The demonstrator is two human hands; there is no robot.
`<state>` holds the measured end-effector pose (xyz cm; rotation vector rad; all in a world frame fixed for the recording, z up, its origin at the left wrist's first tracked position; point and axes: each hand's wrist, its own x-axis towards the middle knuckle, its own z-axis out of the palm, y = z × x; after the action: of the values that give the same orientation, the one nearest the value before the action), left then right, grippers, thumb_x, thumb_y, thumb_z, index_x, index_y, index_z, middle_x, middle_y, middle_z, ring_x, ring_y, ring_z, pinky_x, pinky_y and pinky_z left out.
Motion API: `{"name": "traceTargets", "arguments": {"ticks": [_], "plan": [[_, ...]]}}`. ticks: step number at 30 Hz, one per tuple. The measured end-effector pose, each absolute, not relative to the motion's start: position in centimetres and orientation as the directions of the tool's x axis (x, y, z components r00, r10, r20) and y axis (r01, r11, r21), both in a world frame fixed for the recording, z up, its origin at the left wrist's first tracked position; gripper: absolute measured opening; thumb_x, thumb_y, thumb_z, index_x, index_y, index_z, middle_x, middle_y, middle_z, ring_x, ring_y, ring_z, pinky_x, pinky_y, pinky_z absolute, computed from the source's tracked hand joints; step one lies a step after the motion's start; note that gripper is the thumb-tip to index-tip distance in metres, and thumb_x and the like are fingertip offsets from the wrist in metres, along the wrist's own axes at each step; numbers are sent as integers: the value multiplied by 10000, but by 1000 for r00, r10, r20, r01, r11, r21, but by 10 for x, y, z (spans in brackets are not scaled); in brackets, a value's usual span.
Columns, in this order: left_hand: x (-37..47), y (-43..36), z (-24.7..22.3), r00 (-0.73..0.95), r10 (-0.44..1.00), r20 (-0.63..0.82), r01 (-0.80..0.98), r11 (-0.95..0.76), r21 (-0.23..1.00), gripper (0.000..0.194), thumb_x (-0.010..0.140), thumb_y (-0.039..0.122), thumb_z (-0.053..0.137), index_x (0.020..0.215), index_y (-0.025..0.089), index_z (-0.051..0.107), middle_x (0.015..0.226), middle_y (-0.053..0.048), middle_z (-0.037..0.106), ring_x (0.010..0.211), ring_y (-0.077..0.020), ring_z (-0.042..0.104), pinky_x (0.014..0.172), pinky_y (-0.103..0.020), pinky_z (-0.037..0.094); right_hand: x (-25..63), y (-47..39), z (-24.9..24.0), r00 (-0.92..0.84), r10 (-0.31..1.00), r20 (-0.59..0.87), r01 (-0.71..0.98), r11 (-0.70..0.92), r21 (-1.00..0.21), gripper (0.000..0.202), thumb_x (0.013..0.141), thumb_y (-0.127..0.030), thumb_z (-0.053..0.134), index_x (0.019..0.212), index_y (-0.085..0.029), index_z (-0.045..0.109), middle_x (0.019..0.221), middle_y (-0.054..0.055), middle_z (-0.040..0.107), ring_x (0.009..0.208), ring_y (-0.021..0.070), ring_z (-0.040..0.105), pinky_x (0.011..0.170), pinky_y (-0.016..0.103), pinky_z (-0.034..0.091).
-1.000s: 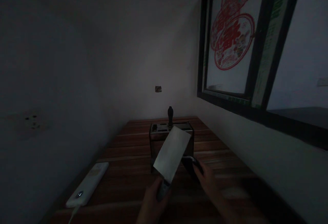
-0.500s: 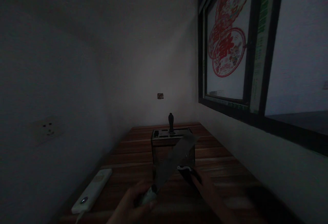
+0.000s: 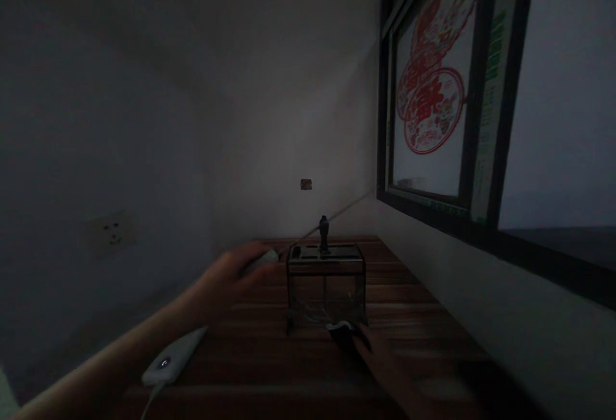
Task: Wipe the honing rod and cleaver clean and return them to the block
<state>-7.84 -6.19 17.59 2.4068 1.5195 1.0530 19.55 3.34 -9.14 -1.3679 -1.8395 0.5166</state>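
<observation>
Your left hand (image 3: 250,269) has just swung the cleaver (image 3: 270,257) away from the front of the knife rack (image 3: 342,252) and out to its left side. The blade's flat face was turned to view; now you see it nearly edge-on, a thin line rising to the right past the black handle (image 3: 324,233) that stands up from the rack's top. You cannot tell from here whether that line passes in front of the handle or behind it. Your left fingers are curled around the cleaver's grip, with no gap that shows.

Your right hand (image 3: 374,347) stays just in front of the rack, toward its right corner, fingers closed about a dark tool (image 3: 347,342) with a pale edge; its exact kind is too dim to make out.

For the work in hand, this seems to mean that the rack's see-through front is no longer masked by the blade, while both your hands remain occupied. The cleaver is in none of the rack's slots.
</observation>
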Motion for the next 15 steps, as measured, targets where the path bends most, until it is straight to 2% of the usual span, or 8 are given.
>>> {"name": "traceTargets", "arguments": {"ticks": [2,3,6,8,12,15], "plan": [[-73,-53,203,274,825,493,795,-483,366,348,772,445,432,809,158,625,645,-5,574,572,-118,497,549,-203,393,196,34,-91,-144,930,339,625,351,-697,388,759,-316,434,1067,-167,616,1074,104,639,1012,257,580,909,404,417],[-70,-47,217,293,827,480,799,-488,352,344,764,441,448,862,155,614,643,8,557,534,-96,470,527,-190,373,196,35,-91,-151,929,338,629,354,-692,391,762,-314,431,1072,-161,613,1072,109,640,1008,258,583,904,403,421],[-61,-26,256,367,822,436,776,-529,343,432,681,409,585,1030,165,515,634,44,520,461,-60,428,492,-173,340,196,36,-92,-162,925,343,630,365,-686,387,774,-306,425,1076,-152,611,1070,119,639,1000,258,588,897,396,427],[-55,-10,277,422,811,406,783,-552,288,403,680,373,601,1001,157,489,646,37,540,457,-60,441,502,-178,338,196,36,-93,-160,923,350,623,370,-689,381,781,-311,425,1074,-156,613,1074,115,638,1004,255,587,901,392,424],[-40,21,310,533,745,402,824,-564,-46,269,722,339,579,892,139,521,668,23,543,568,-91,495,606,-199,332,197,35,-94,-168,922,350,615,375,-693,388,795,-331,418,1094,-165,601,1090,105,632,1026,246,575,912,380,417],[-26,43,334,588,739,327,808,-548,-215,243,744,321,575,885,125,542,650,22,537,673,-132,535,689,-226,321,197,34,-94,-171,924,342,622,370,-690,389,798,-330,418,1102,-164,597,1091,108,630,1028,247,574,902,374,423]]}}
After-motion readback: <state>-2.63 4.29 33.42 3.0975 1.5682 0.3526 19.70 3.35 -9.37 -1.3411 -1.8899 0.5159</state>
